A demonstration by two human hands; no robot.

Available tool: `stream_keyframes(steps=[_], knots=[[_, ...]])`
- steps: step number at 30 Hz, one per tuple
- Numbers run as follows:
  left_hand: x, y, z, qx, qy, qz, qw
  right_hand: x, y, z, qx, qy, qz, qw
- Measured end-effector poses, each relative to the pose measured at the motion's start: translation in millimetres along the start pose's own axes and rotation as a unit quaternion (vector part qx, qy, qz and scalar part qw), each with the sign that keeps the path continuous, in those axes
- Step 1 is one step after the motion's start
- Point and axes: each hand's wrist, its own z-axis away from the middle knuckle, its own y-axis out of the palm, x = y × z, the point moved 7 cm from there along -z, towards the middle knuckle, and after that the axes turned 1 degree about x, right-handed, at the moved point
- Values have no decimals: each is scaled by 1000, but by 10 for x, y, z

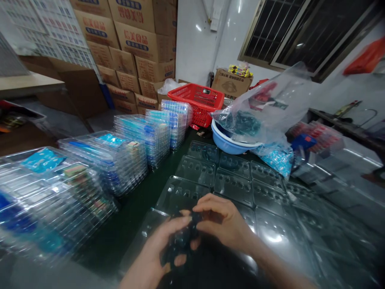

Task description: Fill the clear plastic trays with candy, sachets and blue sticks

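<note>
My left hand and my right hand are close together, both gripping a dark plastic piece above the clear trays on the green table. Stacks of trays sit to my left. A bag lies on a blue bowl, near a red basket.

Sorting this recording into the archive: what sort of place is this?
Probably a small packing workshop. Tall stacks of clear plastic blister trays line a green-topped workbench, cardboard cartons are piled against the wall, and a red plastic basket stands beyond them.
</note>
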Motion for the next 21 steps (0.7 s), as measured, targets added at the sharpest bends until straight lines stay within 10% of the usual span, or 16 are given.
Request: stream_keyframes(steps=[13,17,21], knots=[[17,-67,-101,-15,10,-40,999,-211,-15,-132,-14,77,-19,997],[-95,-177,-54,-80,22,-27,996,-471,-516,-518,-88,70,94,989],[-160,-285,-56,-98,54,17,994,-788,-1193,-1099,-238,73,312,917]])
